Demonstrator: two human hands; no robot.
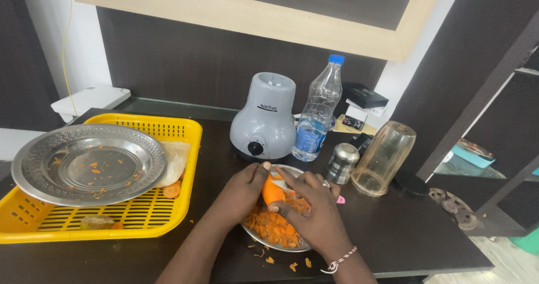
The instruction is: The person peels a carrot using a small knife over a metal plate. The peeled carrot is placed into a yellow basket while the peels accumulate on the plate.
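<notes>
While the left grip (242,193) clasps a carrot (272,192), the right grip (310,208) pinches it above a steel plate (254,232) of orange peelings (273,228).

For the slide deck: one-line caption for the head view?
Both hands, left hand and right hand, hold an orange carrot piece over a steel plate of carrot bits, beside a yellow basket.
</notes>
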